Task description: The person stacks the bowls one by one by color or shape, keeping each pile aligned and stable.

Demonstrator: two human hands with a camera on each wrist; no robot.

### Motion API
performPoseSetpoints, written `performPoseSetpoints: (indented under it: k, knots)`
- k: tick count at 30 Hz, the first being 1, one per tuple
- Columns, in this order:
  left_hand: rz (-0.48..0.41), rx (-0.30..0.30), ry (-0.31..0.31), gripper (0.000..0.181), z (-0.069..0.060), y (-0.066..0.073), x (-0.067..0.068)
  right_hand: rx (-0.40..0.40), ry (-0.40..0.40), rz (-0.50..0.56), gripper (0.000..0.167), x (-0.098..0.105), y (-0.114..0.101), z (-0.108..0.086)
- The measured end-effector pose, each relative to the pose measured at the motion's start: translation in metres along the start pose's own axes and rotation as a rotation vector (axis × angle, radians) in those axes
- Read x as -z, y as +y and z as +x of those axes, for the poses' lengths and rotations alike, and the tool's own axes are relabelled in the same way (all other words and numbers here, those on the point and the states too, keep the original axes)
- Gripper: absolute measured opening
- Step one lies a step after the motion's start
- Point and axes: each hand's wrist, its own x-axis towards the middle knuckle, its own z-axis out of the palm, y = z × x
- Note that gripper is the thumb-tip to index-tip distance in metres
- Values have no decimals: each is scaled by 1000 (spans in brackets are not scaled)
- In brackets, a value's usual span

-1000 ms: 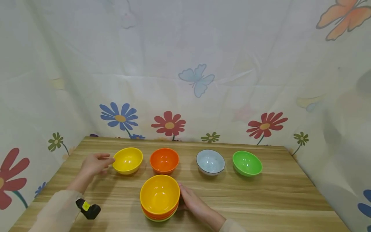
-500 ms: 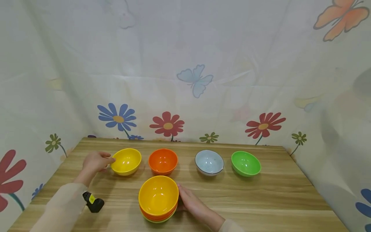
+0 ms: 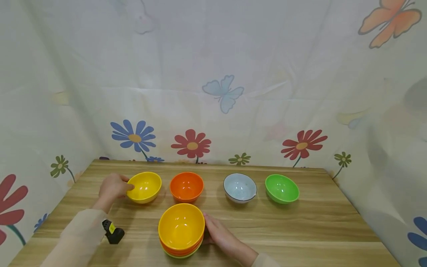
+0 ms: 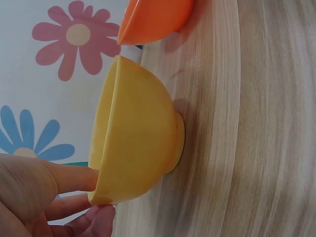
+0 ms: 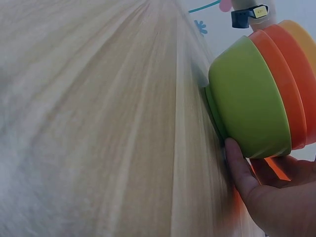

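My left hand (image 3: 114,188) pinches the near-left rim of a yellow bowl (image 3: 149,191) at the back left of the table. In the left wrist view, one digit reaches inside the yellow bowl (image 4: 138,133) and the other fingertips press its outside. At the front stands a nested stack of bowls (image 3: 181,226), yellow on top. Lower down, the right wrist view shows orange bowls (image 5: 284,74) and a green bowl (image 5: 247,98) at the bottom. My right hand (image 3: 221,237) rests against the stack's right side, fingers extended along it; some fingertips are hidden behind the bowls.
Along the back row stand an orange bowl (image 3: 186,187), a pale blue bowl (image 3: 240,188) with a dark rim, and a green bowl (image 3: 282,189). Patterned cloth (image 3: 213,55) hangs behind the wooden table (image 3: 317,230). A black device (image 3: 113,232) is on my left wrist.
My left hand has moved slightly right onto the yellow bowl, from touching its edge to pinching the rim. The right hand and the stack stay put; the view shifts slightly.
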Motion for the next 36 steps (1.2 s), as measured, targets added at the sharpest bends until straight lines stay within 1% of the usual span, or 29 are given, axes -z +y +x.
performPoseSetpoints:
  k: [3, 13, 20, 24, 29, 36]
  knots:
    - [3, 1, 0, 40, 1, 1, -1, -7, -1, -1, 57, 0, 1, 0]
    - [-5, 18, 0, 39, 3, 0, -2, 15, 2, 10, 56, 0, 3, 0]
    - [10, -3, 12, 37, 3, 0, -2, 16, 2, 6, 56, 0, 2, 0]
    - [15, -18, 16, 35, 4, 2, -1, 11, 7, -7, 54, 1, 0, 1]
    - [46, -34, 30, 34, 3, 4, -1, 9, 8, -18, 51, 1, -1, 1]
    - [66, -16, 32, 34, 3, 7, -1, 10, 3, -17, 53, 1, 1, 1]
